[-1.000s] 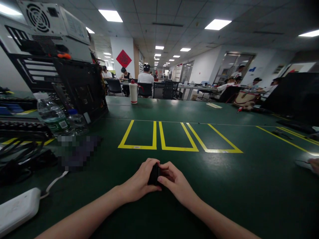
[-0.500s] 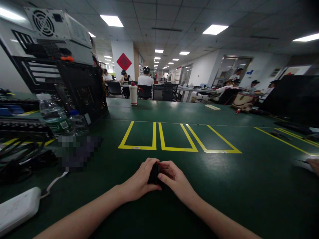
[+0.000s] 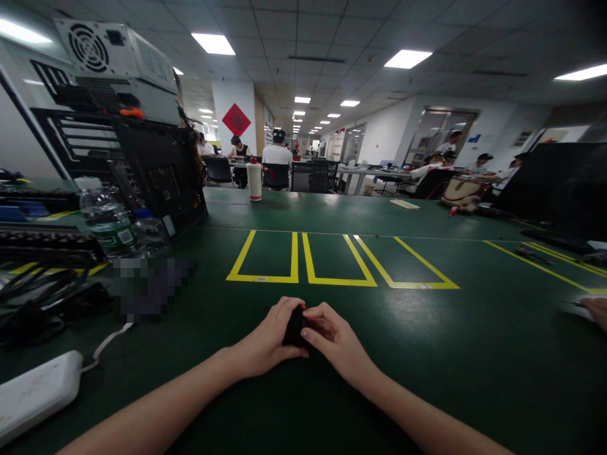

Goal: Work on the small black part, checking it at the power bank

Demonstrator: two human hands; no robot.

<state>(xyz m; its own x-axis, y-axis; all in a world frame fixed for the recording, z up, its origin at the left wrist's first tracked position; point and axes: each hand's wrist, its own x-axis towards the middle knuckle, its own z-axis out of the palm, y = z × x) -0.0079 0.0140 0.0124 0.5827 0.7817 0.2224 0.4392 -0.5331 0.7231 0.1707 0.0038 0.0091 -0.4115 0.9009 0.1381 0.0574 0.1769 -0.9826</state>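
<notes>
A small dark object (image 3: 293, 327), black and blocky, sits between my two hands just above or on the green table (image 3: 417, 354); its exact kind does not show. My left hand (image 3: 270, 335) curves around its left side, thumb below and fingers over the top. From the other side my right hand (image 3: 334, 338) pinches at its right edge with thumb and fingers. Most of the object is hidden by my fingers. Beyond the hands, yellow tape outlines (image 3: 339, 282) mark the tabletop.
On the left are a white power strip (image 3: 42, 392), black cables (image 3: 33, 309), a water bottle (image 3: 107, 221) and a computer case (image 3: 156, 170). A white cup (image 3: 255, 180) stands at the back. Another person's hand (image 3: 596, 311) rests at the right edge, near a dark monitor (image 3: 554, 189).
My hands keep their hold on the dark object with hardly any movement. The view has shifted very slightly.
</notes>
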